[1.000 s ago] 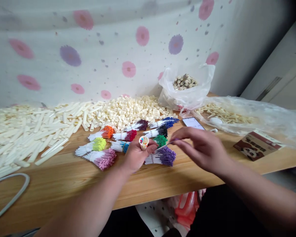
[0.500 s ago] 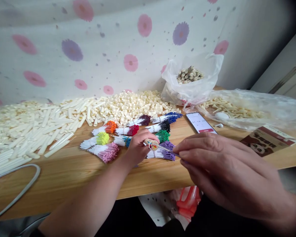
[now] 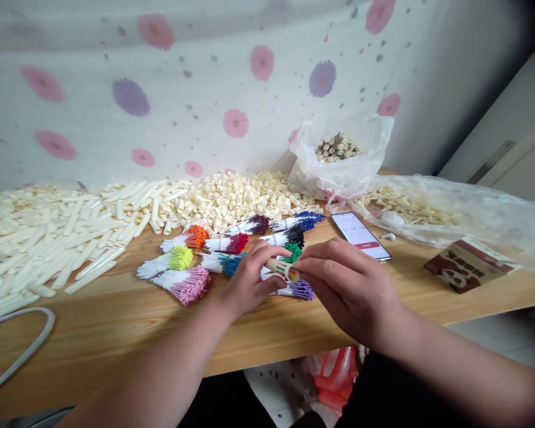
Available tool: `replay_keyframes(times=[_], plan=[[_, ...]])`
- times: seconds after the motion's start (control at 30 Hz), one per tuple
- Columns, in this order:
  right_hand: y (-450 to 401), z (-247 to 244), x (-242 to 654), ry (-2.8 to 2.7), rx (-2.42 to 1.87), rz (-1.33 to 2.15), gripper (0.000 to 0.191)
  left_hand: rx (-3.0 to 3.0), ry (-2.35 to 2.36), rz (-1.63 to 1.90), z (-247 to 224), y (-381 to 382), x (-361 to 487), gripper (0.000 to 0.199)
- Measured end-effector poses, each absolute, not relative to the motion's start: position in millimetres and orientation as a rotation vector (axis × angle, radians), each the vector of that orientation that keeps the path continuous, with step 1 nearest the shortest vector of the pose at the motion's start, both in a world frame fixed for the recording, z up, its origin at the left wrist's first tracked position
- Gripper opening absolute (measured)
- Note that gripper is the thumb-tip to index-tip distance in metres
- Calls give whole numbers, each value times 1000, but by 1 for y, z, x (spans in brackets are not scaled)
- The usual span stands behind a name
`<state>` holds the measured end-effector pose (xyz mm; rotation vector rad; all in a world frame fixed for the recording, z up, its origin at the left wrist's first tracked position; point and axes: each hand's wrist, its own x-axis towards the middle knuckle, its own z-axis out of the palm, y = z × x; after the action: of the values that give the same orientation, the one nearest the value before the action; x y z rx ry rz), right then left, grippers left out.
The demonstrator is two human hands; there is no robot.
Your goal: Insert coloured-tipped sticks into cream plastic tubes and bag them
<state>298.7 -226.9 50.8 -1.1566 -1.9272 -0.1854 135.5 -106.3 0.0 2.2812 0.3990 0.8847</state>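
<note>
My left hand (image 3: 255, 274) is closed around a cream slotted pen barrel (image 3: 282, 268), which points to the right with coloured pieces showing at its open end. Against that end, my right hand (image 3: 348, 285) has its thumb and fingertips pinched together. The thin refill it was holding is now hidden by the fingers and the barrel. Under and around the hands lie banded bundles of white refills with coloured ends: purple (image 3: 299, 289), green (image 3: 292, 252), blue-teal (image 3: 225, 263) and red (image 3: 232, 242). Pink (image 3: 191, 284), yellow (image 3: 172, 260) and orange (image 3: 191, 236) bundles lie left.
Long cream tubes (image 3: 84, 232) and short slotted cream parts (image 3: 241, 196) are heaped along the back. A plastic bag of parts (image 3: 339, 160), a phone (image 3: 360, 236), an earbud (image 3: 387, 236) and a small box (image 3: 466, 264) stand right. A white cable (image 3: 44, 333) curves at left.
My right hand has moved left and away from me, up to the barrel's end. The white refill with a purple end, which stretched between the hands, is no longer visible. The view has shifted slightly.
</note>
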Motion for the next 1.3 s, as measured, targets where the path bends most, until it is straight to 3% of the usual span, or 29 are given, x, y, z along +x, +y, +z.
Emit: replay_keyframes(times=[0.3,0.73,0.93,1.1,1.3], plan=[[-222,45,305,-1820,-1200,-279,9,2387,435,1003,1,-111,135,44],[-215,29,295,-1484,-1262,166,8,2532,618,1278,-3,-111,135,30],[-199,25,314,-1401,-1249,412,11,2388,700,1176,-6,-104,138,32],[-169,13,340,-1829,-1537,222,11,1938,799,986,-10,-96,142,31],[-157,8,332,-2210,-1775,22,13,1970,821,812,-7,-96,145,19]])
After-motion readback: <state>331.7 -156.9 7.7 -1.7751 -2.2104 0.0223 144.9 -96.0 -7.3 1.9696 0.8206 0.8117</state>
